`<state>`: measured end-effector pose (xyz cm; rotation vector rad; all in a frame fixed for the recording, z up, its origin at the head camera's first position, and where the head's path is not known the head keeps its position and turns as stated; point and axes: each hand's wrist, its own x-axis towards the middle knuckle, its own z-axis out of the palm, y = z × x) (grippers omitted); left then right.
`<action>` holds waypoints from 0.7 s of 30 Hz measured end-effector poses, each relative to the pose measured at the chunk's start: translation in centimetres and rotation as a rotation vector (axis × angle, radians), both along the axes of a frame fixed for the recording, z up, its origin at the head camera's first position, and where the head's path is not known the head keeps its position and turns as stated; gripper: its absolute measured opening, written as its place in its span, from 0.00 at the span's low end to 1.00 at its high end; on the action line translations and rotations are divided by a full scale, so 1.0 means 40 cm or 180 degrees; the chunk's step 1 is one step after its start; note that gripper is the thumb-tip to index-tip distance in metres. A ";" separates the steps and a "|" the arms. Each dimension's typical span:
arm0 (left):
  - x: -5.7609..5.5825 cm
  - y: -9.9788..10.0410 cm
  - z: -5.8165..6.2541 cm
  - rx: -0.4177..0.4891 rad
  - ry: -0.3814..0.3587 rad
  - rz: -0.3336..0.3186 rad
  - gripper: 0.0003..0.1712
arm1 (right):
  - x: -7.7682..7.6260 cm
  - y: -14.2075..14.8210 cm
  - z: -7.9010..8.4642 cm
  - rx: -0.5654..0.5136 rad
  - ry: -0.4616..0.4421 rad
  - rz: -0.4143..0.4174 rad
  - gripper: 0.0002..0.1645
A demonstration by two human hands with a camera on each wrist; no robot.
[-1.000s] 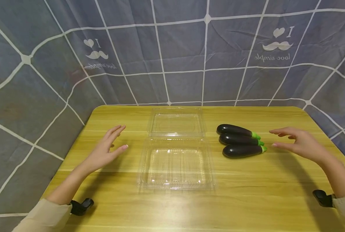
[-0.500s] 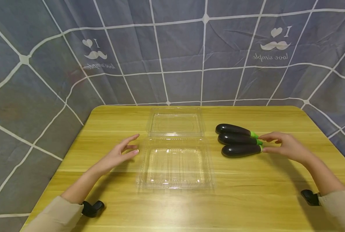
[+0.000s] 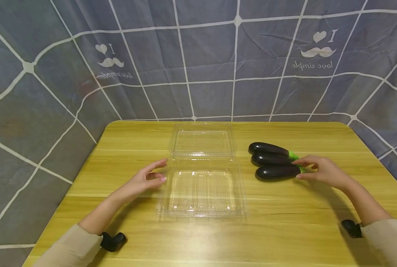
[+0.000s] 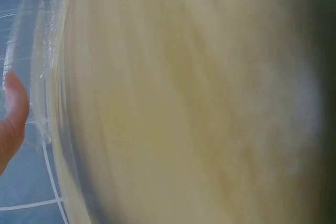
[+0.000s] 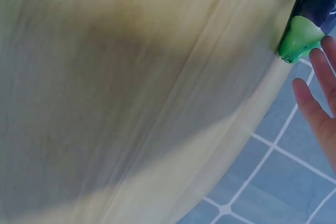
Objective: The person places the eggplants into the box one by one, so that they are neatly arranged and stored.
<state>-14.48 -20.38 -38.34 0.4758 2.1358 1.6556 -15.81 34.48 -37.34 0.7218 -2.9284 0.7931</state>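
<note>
Three dark eggplants with green stem ends lie side by side right of centre: a far eggplant [image 3: 268, 148], a middle eggplant [image 3: 271, 160] and a near eggplant [image 3: 276, 173]. My right hand [image 3: 323, 172] reaches over the green ends, its thumb by the near eggplant and its fingers by the middle one. In the right wrist view, fingers [image 5: 310, 103] are spread beside a green cap [image 5: 302, 38]. An unfolded clear plastic container [image 3: 203, 213] lies in the middle. At its left rim my left hand [image 3: 145, 181] has bent, relaxed fingers, holding nothing.
The container's lid [image 3: 201, 154] lies flat behind its base on the wooden table [image 3: 198, 241]. A grey-blue grid-patterned cloth [image 3: 211, 66] hangs behind and at both sides. Each wrist carries a black camera mount, one of them the left mount [image 3: 113, 241].
My right hand has moved left, from beside the eggplants to over their stem ends. My left hand has moved right to the container's left rim. The eggplants and container stay put.
</note>
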 end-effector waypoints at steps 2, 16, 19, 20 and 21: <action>0.000 0.001 0.000 0.0061 -0.0020 0.0019 0.38 | 0.000 -0.001 -0.002 0.0004 -0.0013 0.0020 0.24; -0.007 0.013 -0.004 0.0233 -0.0193 0.0145 0.41 | -0.002 -0.005 -0.011 -0.0006 0.0076 0.0132 0.23; -0.009 0.013 -0.002 0.0211 -0.0217 0.0175 0.42 | -0.004 -0.005 -0.010 -0.0004 0.0109 0.0180 0.22; -0.010 0.013 -0.002 0.0207 -0.0223 0.0184 0.42 | -0.004 -0.006 -0.009 0.0001 0.0122 0.0191 0.22; -0.011 0.012 -0.002 0.0200 -0.0228 0.0187 0.42 | -0.005 -0.006 -0.009 0.0003 0.0131 0.0203 0.22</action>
